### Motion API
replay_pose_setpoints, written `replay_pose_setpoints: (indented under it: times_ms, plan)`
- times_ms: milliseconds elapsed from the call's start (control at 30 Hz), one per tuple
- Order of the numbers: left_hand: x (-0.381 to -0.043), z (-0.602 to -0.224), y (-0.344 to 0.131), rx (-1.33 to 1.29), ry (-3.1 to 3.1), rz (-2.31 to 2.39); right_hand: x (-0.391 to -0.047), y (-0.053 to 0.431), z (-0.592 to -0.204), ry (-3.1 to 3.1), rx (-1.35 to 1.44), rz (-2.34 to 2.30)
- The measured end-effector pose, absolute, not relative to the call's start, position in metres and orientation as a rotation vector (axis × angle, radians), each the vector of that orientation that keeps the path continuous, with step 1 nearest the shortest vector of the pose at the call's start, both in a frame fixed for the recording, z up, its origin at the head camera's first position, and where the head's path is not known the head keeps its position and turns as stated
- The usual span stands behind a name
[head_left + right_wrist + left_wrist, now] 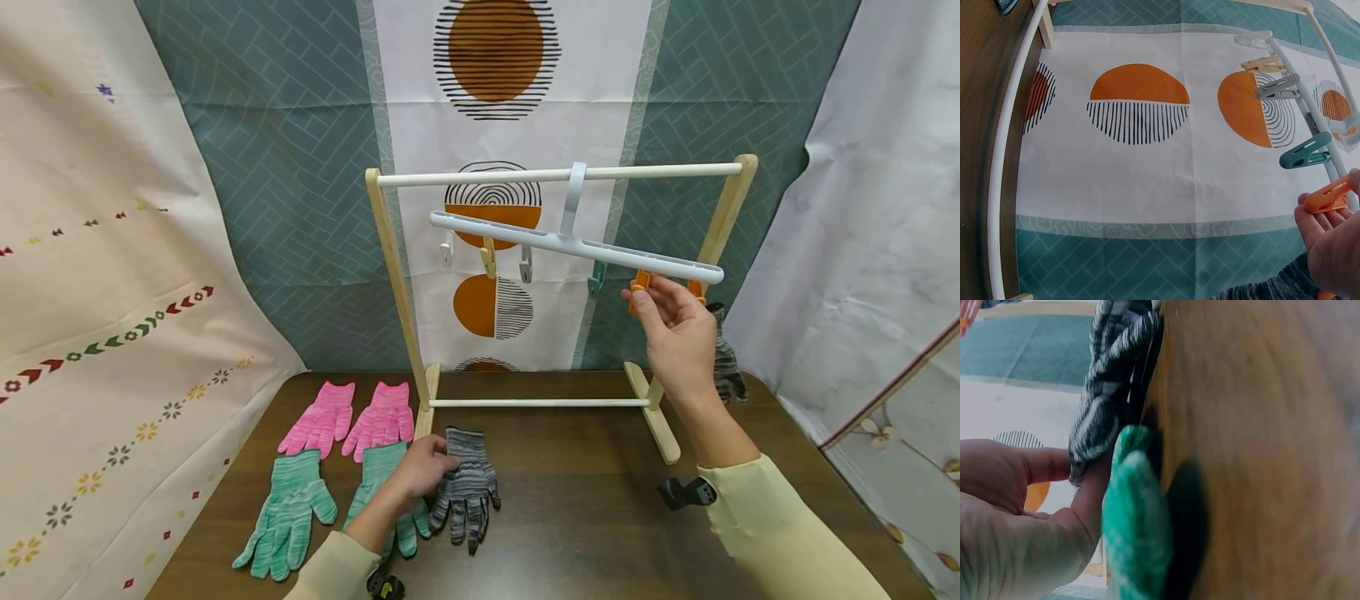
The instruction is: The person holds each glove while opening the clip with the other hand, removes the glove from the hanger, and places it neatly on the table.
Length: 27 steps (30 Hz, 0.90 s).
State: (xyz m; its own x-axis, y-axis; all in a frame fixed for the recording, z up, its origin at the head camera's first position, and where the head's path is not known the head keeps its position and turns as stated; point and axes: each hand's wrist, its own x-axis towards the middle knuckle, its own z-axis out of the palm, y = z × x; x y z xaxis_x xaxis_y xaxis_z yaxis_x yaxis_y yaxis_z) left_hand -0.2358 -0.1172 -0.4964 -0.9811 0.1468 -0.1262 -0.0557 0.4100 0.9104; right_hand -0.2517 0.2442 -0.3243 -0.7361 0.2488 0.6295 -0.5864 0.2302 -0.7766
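A dark grey striped knit glove (472,479) lies on the table, and my left hand (420,471) pinches its cuff edge between thumb and fingers. The left wrist view has that glove's edge (1094,428) slightly raised. Up at the hanger, my right hand (682,342) pinches an orange clip (640,286) near the low right end of the white hanger (510,234). Behind this hand a second grey glove (727,367) hangs below another orange clip (696,290), partly hidden. White, tan, grey and teal clips (596,279) dangle along the hanger.
The hanger hooks over the top bar of a wooden rack (480,177). Two pink gloves (381,421) and two green gloves (288,508) lie on the left of the brown table (570,508). A patterned cloth (285,75) hangs behind.
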Motion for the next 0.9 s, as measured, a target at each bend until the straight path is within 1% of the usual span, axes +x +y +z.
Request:
replay_pose_setpoints:
  times_ms: [267, 500, 900]
  plan:
    - [-0.233, -0.492, -0.118, 0.117, 2.516, 1.515, -0.25, 0.243, -0.324, -1.828, 0.316, 1.558]
    - [-0.233, -0.482, -0.119, 0.119, 2.685, 1.28, -0.246, 0.241, -0.326, -1.818, 0.328, 1.526]
    - [-0.226, -0.47, -0.124, 0.154, 2.721, 1.253, -0.236, 0.241, -0.331, -1.858, 0.345, 1.422]
